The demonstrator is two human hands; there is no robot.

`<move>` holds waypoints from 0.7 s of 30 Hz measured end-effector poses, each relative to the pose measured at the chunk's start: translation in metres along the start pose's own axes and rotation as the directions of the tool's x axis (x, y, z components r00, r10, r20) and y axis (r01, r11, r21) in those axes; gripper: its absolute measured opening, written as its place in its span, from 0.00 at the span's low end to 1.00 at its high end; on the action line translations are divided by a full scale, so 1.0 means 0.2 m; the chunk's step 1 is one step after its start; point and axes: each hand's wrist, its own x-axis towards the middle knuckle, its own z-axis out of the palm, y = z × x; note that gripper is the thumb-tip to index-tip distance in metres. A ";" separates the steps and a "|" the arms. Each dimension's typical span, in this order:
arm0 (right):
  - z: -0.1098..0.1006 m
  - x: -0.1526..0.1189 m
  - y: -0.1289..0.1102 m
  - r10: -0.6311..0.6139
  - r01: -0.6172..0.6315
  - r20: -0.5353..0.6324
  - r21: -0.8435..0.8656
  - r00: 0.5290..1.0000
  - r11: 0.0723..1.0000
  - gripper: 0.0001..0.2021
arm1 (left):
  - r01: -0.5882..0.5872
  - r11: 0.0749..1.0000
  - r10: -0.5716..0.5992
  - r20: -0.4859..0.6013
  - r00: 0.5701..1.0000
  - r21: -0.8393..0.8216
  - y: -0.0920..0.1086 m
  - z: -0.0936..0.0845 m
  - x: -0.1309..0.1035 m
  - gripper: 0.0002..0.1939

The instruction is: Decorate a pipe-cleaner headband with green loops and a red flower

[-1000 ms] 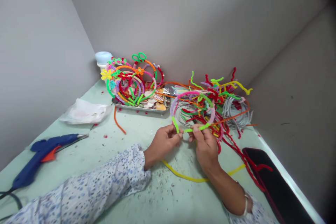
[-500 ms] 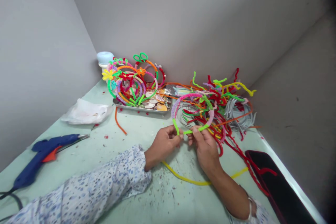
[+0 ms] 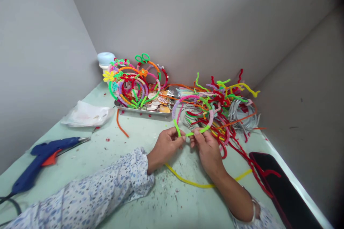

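Observation:
Between my two hands stands a headband [image 3: 174, 112] wrapped in fuzzy pipe cleaner, lilac, pink and green, with bright green ends pointing toward me. My left hand [image 3: 167, 147] pinches its left green end. The right green end is gripped by my right hand [image 3: 208, 150], thumb on top. A small gap parts the two ends. Under my wrists a yellow pipe cleaner [image 3: 192, 184] curves across the table. Just behind the headband lies a tangle of coloured pipe cleaners [image 3: 224, 96], which partly blends with its far side.
A metal tray [image 3: 150, 113] at the back holds shells and finished headbands [image 3: 131, 69]. On the left are a blue glue gun [image 3: 40, 164] and a plastic bag [image 3: 87, 114]. Grey wire coils [image 3: 244, 116] and a dark phone [image 3: 285, 189] lie right. Walls rise behind.
The headband has turned slightly in my hands, its arch shifting a little to the left. Both hands keep their hold on its ends. The whole view has shifted slightly.

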 end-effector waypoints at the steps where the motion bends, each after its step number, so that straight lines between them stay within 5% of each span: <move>1: 0.00 0.00 0.00 -0.002 0.002 -0.001 -0.004 1.000 1.000 0.15 | -0.005 1.000 0.005 -0.002 1.000 0.008 0.01 0.00 0.00 0.10; 12: 0.00 0.00 -0.01 0.028 -0.028 0.004 -0.042 1.000 0.999 0.16 | -0.032 0.993 0.033 -0.004 0.999 0.113 0.01 0.00 -0.02 0.08; 21: 0.01 -0.01 -0.02 0.028 -0.027 0.005 -0.038 1.000 0.999 0.16 | -0.240 0.899 0.265 -0.019 0.964 0.365 0.02 0.01 -0.05 0.08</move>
